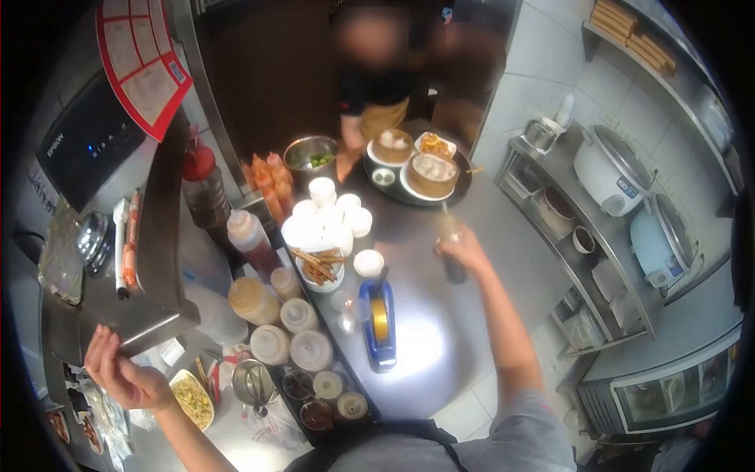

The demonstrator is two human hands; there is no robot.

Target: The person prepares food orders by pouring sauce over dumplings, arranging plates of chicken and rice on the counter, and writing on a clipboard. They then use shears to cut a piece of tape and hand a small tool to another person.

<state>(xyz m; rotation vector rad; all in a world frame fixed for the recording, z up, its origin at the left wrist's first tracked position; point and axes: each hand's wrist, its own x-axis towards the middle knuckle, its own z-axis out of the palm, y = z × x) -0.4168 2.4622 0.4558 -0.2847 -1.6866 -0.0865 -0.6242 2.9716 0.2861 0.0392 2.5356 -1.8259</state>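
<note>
My right hand [465, 250] is wrapped around a squeeze bottle [454, 273] with dark liquid in its lower part and a pale nozzle on top. The bottle is over the steel counter [503, 236], just in front of a round dark tray [429, 201]. On that tray stand two bamboo steamers [432, 176] with pale food, a plate of orange-brown food [437, 146] and a small white dish [383, 177]. My left hand [126, 376] is raised with nothing in it, fingers loosely spread, beside the corner of a steel shelf [157, 330]. Below it lies a bowl of yellowish food [193, 400].
A person [377, 86] stands across the counter behind the tray. White cups [334, 224] cluster left of centre, near a blue tape dispenser [381, 330]. Sauce bottles [252, 299] and tubs line the counter's left edge. Rice cookers [617, 173] occupy the right-hand shelf.
</note>
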